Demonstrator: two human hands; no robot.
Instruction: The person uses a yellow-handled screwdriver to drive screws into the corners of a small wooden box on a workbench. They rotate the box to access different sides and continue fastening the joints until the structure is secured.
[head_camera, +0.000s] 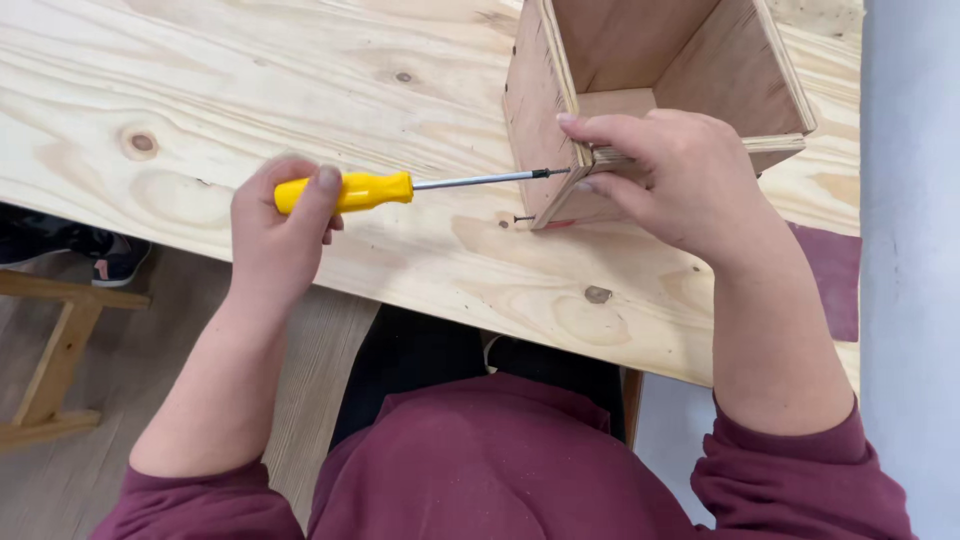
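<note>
- While the left hand (275, 235) is closed around the yellow handle of a screwdriver (400, 187), its thumb lies along the top of the grip.
- Screwdriver's long axis runs almost level, 9 to 3 o'clock; the tip lies at 3 o'clock from the left hand, against the near corner of the box (640, 100).
- Right hand (680, 175) is curled over that same corner, fingers bent round the edge, holding the box itself; thumb and forefinger sit just beside the tip. It may be pinching a screw there, but that spot is too small to tell.
- Box stands open-topped on the table (300, 90), at 1 o'clock in view.
- A second screw (523, 218) juts from the box's left wall lower down, at 6 o'clock from the tip.
- Right hand is the nearer one to the joint; the left is a shaft's length off.
</note>
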